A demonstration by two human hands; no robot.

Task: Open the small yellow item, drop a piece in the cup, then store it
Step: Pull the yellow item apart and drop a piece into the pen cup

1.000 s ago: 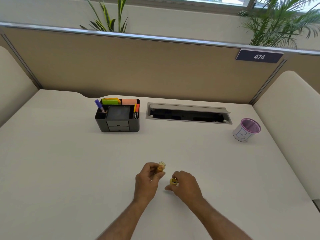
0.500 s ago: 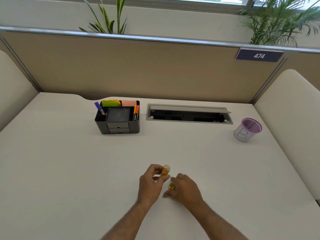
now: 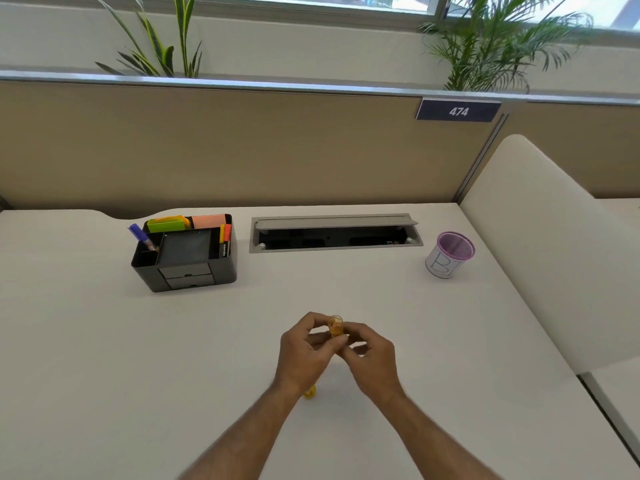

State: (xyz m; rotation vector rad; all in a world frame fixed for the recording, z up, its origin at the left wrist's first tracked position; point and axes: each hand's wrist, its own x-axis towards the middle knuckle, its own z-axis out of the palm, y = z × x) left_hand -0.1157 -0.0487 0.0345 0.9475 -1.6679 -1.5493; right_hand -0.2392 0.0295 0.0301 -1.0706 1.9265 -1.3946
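Observation:
A small open yellow container (image 3: 336, 327) stands up between my two hands above the near middle of the table. My left hand (image 3: 304, 351) grips its body. The fingers of my right hand (image 3: 369, 355) pinch at the container's lower part; whether they hold a piece is hidden. The yellow cap (image 3: 310, 392) lies on the table below my left wrist, partly hidden. The purple mesh cup (image 3: 450, 254) with a white label stands far right at the back.
A black desk organiser (image 3: 187, 258) with markers and sticky notes stands at the back left. An open grey cable tray (image 3: 334, 233) is set into the table behind the hands. A tan partition closes the back; white padded panels flank the sides.
My right hand has let go of the yellow cap, which now lies on the table, and has come up to the container. Both hands are closer together.

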